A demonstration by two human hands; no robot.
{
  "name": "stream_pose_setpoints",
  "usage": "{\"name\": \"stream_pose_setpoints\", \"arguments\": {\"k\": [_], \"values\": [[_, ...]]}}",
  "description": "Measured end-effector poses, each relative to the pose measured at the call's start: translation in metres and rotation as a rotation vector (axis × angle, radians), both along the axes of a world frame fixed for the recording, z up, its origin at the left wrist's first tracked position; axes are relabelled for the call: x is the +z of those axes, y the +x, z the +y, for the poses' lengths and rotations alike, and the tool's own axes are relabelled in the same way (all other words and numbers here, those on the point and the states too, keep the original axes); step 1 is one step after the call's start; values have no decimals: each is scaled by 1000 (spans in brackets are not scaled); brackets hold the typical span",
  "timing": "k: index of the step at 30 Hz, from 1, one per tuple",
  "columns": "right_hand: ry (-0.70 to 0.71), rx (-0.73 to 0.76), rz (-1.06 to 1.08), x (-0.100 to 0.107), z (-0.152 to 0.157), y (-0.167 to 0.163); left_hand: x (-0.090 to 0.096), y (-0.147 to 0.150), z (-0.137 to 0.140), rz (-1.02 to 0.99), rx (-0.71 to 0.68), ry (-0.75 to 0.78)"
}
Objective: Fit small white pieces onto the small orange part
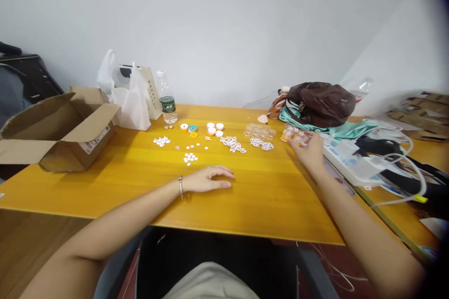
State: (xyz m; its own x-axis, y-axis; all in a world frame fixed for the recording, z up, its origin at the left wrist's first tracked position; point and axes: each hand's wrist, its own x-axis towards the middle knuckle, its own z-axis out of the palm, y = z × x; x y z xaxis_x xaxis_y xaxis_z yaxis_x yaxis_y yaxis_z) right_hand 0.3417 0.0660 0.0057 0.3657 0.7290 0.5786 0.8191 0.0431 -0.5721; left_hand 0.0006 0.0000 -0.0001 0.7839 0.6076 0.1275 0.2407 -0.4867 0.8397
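Note:
My left hand (207, 180) rests flat on the yellow wooden table (140, 182), fingers apart, holding nothing, a bracelet on its wrist. My right hand (307, 147) reaches to the far right of the table and touches a cluster of small clear plastic pieces with orange parts (293, 134); whether it grips any is unclear. Between the hands, farther back, lie white lace-like pieces (233, 143), more of them (262, 143), clear round pieces (260, 131), small white discs (190, 158) and orange, blue and white caps (192, 129).
An open cardboard box (58, 131) stands at the left. White plastic bags (129, 96) and a water bottle (167, 98) stand at the back. A brown bag on teal cloth (321, 103) lies at the right, with white cables and a power strip (365, 166) beyond.

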Motion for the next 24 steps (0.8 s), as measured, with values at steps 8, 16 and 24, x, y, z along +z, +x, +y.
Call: {"name": "stream_pose_setpoints", "arguments": {"k": [8,16,24], "values": [[-256,857,-400,-32,-78,-102,-4,-3,-6,213,-12,250],[-388,906,-609,-27,-90,-106,-12,-4,-20,491,9,512],[-378,984,-661,-23,-91,-114,-7,-30,-25,350,65,655]]}}
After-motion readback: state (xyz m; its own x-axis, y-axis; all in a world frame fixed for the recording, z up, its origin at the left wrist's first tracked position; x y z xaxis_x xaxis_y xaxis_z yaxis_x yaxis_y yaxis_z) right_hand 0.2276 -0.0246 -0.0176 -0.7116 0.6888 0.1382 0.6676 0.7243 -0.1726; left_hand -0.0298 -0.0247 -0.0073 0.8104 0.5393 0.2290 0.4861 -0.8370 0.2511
